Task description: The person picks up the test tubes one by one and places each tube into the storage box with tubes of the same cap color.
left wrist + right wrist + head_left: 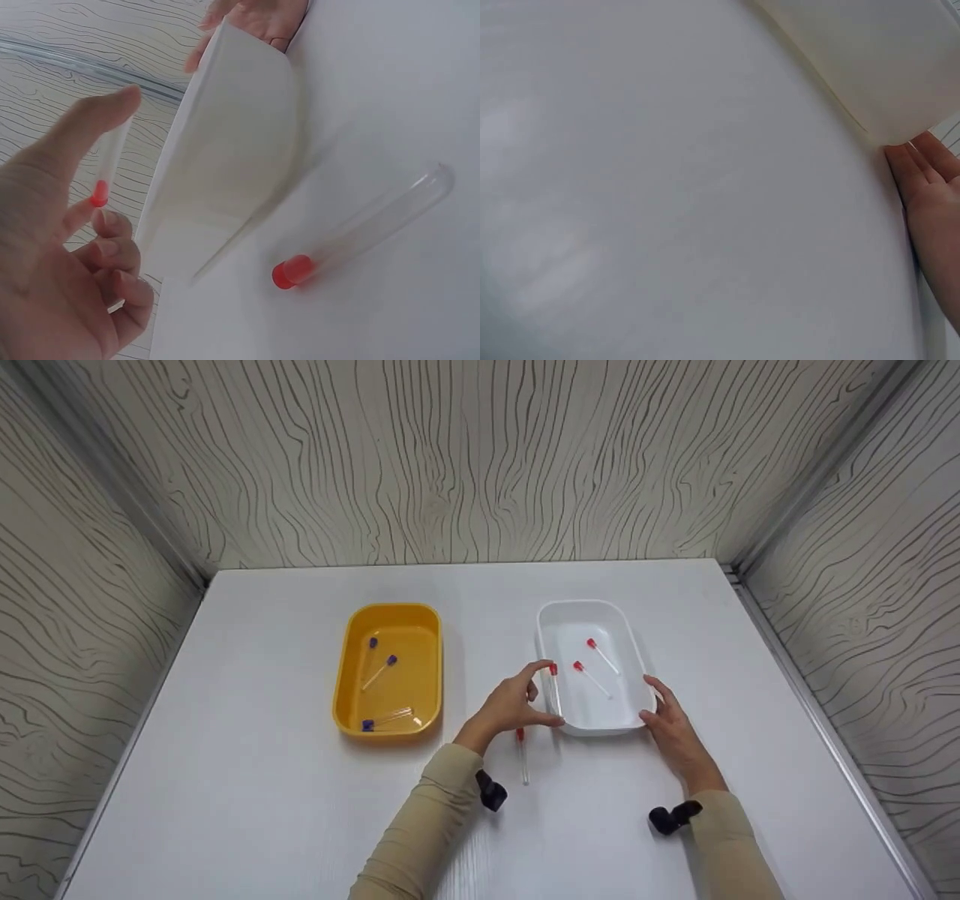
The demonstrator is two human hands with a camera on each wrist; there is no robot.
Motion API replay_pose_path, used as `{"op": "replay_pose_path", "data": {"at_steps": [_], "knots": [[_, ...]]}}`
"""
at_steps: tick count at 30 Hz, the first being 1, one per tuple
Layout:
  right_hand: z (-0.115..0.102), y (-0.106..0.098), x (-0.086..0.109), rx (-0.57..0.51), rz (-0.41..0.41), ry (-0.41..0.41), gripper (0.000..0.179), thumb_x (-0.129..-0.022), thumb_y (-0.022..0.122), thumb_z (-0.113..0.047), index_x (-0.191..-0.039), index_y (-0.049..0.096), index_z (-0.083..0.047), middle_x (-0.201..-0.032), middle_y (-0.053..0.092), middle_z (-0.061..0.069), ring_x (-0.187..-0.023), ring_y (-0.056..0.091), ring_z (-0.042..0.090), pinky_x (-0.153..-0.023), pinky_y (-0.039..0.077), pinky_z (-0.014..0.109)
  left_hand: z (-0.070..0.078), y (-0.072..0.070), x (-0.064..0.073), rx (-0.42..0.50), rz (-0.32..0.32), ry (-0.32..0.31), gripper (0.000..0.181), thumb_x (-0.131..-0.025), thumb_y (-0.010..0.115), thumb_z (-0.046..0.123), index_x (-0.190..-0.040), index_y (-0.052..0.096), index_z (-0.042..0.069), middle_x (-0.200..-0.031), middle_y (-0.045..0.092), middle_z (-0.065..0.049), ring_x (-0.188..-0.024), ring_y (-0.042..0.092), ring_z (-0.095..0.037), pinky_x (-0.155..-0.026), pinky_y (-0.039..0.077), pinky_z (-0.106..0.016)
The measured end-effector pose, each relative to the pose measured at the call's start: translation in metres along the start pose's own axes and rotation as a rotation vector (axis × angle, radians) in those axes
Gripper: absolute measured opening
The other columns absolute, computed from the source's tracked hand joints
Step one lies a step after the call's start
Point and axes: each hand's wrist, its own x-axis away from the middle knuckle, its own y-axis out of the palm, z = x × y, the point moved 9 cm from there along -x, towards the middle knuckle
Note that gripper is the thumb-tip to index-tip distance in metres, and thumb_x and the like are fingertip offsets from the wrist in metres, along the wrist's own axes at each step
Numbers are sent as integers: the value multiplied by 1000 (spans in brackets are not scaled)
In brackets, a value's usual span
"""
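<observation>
My left hand holds a red-capped test tube between thumb and index finger, at the left rim of the white tray. In the left wrist view the held tube has its red cap by the index finger and its other end at the thumb. My right hand holds the tray's right side near the front corner, fingers against the wall. Two red-capped tubes lie inside the tray. On the table beneath my left hand lies another red-capped tube.
To the left stands a yellow tray with a few tubes with dark blue caps in it. Both trays rest on a white table, enclosed by wood-patterned panels at the back and sides.
</observation>
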Motion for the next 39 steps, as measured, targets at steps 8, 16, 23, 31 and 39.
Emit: {"op": "replay_pose_path", "data": {"at_steps": [8, 16, 23, 31, 39], "knots": [[2, -3, 0, 23, 12, 9, 67, -97, 46, -1, -153, 14, -20, -165, -3, 14, -153, -1, 34, -98, 38, 4, -9, 10, -11, 38, -20, -63, 89, -70, 85, 35, -145, 38, 30, -79, 39, 5, -69, 38, -9, -57, 32, -19], [1, -3, 0, 28, 16, 8, 67, -97, 47, -2, -153, 15, -20, -165, -2, 14, -153, 0, 34, -99, 38, 4, -19, 15, -17, 106, -24, -118, 90, -70, 85, 33, -146, 36, 30, -82, 42, 3, -72, 41, -11, -59, 35, -20], [2, -2, 0, 12, 0, 1, 68, -97, 47, -1, -153, 13, -20, -165, -3, 14, -153, -2, 34, -100, 38, 5, -26, 17, -19, 165, -22, -119, 91, -71, 86, 31, -146, 36, 31, -82, 42, 1, -72, 40, -11, -60, 35, -21], [4, -3, 0, 6, 19, 16, 69, -96, 47, 0, -153, 15, -22, -165, -1, 13, -153, 2, 33, -100, 39, 5, -28, 17, -17, 214, -1, -96, 95, -70, 86, 28, -149, 34, 25, -81, 42, 3, -72, 38, -10, -63, 34, -21], [3, -4, 0, 12, 21, 14, 69, -96, 46, 0, -154, 14, -19, -165, 3, 13, -140, 28, 11, -103, 40, 9, -26, 13, -8, 196, 41, -55, 89, -72, 85, 26, -147, 38, 19, -82, 42, 2, -74, 37, -10, -68, 33, -21]]}}
